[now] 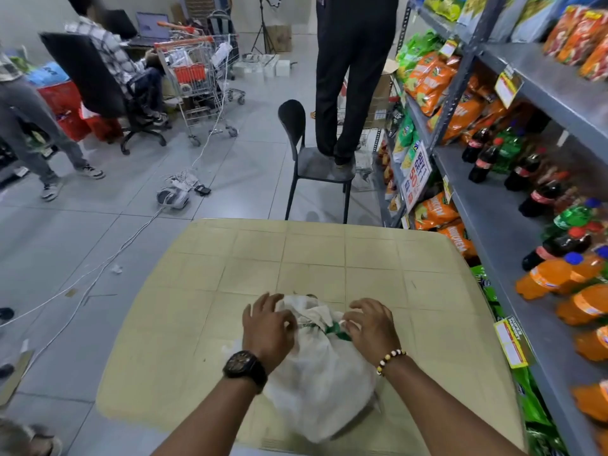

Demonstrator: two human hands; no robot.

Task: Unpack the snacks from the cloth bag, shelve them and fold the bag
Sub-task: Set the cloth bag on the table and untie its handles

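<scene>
I'm working the mouth of the cloth bag (316, 376) open, so this is step 1: nothing's unpacked yet, bag's full & bulging, lying on the desk (210, 268) right in front of me, mouth pointing away. My left hand (267, 327) is sitting on the left side of the bunched neck, fingers curled & pinching the fabric. My right hand (371, 327) is on the right side, by the green strip (335, 330) at the neck, fingers (362, 306) bent & half spread; can't tell if they're gripping cloth or just resting on it. Both forearms are reaching straight fwd, wrists level, palms down. Next move, I reckon: pull the 2 sides apart, then reach in for a snack w/ one hand while the other's holding the rim. The shelves (513, 192) are just to my right, w/ chips & bottles already on them.
</scene>
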